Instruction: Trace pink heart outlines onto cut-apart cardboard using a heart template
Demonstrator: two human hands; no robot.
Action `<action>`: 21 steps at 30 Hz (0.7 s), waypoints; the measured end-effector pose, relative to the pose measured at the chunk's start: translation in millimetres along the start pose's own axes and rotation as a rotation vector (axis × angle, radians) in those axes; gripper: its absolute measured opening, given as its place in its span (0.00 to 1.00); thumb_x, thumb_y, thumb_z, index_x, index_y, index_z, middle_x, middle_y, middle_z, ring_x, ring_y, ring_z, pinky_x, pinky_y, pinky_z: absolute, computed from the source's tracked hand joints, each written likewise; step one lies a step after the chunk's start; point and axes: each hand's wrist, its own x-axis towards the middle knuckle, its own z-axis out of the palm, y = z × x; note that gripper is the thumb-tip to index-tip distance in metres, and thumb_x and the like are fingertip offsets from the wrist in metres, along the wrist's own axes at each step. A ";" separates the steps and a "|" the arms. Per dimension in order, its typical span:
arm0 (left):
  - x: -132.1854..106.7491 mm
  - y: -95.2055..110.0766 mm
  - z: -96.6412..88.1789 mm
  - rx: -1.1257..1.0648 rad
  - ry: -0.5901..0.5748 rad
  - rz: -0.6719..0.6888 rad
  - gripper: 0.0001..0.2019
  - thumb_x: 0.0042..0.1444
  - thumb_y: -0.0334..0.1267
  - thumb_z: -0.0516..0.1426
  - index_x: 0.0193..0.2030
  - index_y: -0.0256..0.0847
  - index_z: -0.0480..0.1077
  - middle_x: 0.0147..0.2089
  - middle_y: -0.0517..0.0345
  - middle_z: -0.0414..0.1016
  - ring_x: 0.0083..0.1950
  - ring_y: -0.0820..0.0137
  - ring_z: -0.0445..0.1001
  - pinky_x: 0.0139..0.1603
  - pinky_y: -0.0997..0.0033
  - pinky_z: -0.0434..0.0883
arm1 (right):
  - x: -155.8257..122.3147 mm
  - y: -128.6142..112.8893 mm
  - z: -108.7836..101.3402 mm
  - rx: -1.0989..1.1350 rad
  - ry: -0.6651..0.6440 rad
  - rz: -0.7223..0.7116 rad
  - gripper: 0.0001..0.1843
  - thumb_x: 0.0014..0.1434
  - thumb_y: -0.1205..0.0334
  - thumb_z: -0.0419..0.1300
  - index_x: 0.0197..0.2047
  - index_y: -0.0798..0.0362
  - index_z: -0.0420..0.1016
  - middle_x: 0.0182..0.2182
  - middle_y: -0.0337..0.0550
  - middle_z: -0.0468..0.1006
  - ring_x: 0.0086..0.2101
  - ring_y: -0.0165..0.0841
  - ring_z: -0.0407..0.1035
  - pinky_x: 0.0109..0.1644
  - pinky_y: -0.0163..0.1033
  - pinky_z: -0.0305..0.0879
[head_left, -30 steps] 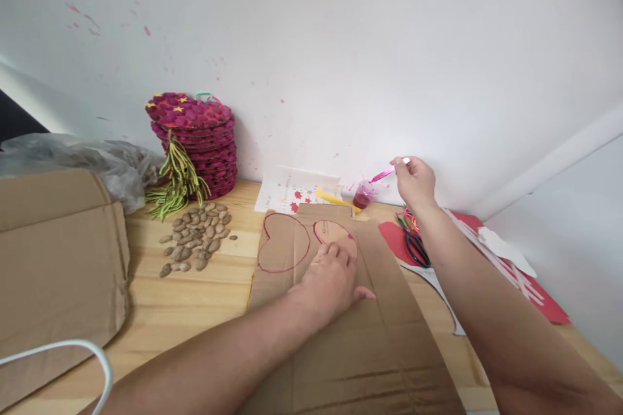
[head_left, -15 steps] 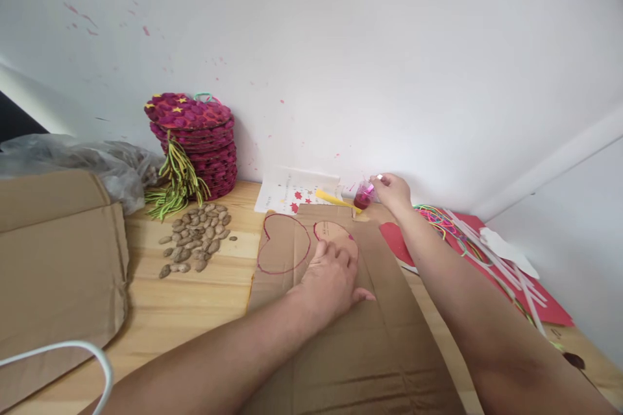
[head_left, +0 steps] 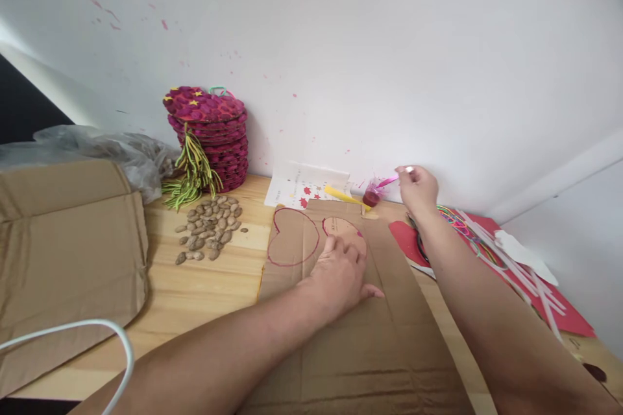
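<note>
My left hand (head_left: 343, 272) lies with spread fingers on a heart-shaped cardboard template (head_left: 345, 228), pressing it against a brown cardboard sheet (head_left: 374, 343). Part of the template is hidden under the fingers. To its left, a heart outline (head_left: 292, 264) is drawn on the sheet in dark pink. My right hand (head_left: 419, 189) is closed around a thin pink paintbrush (head_left: 388, 181). The brush slants down toward a small clear pot of dark pink paint (head_left: 371, 198) near the wall; its tip is hard to make out.
At the back left stands a purple heart-shaped box (head_left: 209, 136) with a yellow-green tassel. Several pistachio-like shells (head_left: 211, 224) lie before it. More cardboard (head_left: 68, 240) is at left. Red paper (head_left: 569, 311) with white strips and coloured cords lies right. A white cable (head_left: 121, 337) curves in front.
My right hand has drawn back slightly up and right from the paint pot, so more of the pink brush shows. My left hand stays on the template. The view has shifted a little.
</note>
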 end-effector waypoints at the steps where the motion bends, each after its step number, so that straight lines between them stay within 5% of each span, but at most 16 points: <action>1: 0.1 0.1 0.7 0.000 -0.003 -0.002 0.39 0.64 0.65 0.43 0.63 0.31 0.69 0.56 0.39 0.75 0.58 0.48 0.68 0.63 0.48 0.55 | -1.8 -4.5 -3.0 0.013 0.045 -0.011 0.21 0.58 0.45 0.55 0.37 0.54 0.77 0.28 0.44 0.75 0.28 0.35 0.65 0.35 0.42 0.59; 4: 0.9 0.2 1.8 -0.010 -0.022 -0.003 0.40 0.64 0.65 0.42 0.64 0.31 0.68 0.57 0.40 0.75 0.59 0.46 0.68 0.65 0.45 0.53 | -16.3 -22.7 -5.6 0.112 0.060 -0.057 0.22 0.63 0.43 0.51 0.41 0.53 0.76 0.30 0.42 0.74 0.29 0.34 0.65 0.36 0.40 0.60; 11: 2.1 -0.2 1.9 -0.005 -0.037 -0.011 0.39 0.64 0.65 0.44 0.64 0.32 0.68 0.59 0.38 0.74 0.65 0.37 0.62 0.65 0.38 0.52 | -75.9 -54.0 35.1 0.257 -0.370 -0.133 0.20 0.63 0.43 0.55 0.36 0.51 0.76 0.25 0.39 0.74 0.26 0.33 0.65 0.32 0.39 0.60; 21: 2.4 0.1 -1.1 -0.031 -0.071 0.012 0.41 0.63 0.65 0.45 0.65 0.30 0.67 0.59 0.35 0.73 0.68 0.34 0.59 0.66 0.37 0.51 | -87.4 -46.2 45.4 0.160 -0.400 -0.217 0.16 0.66 0.48 0.51 0.38 0.50 0.73 0.35 0.44 0.78 0.35 0.38 0.68 0.39 0.42 0.60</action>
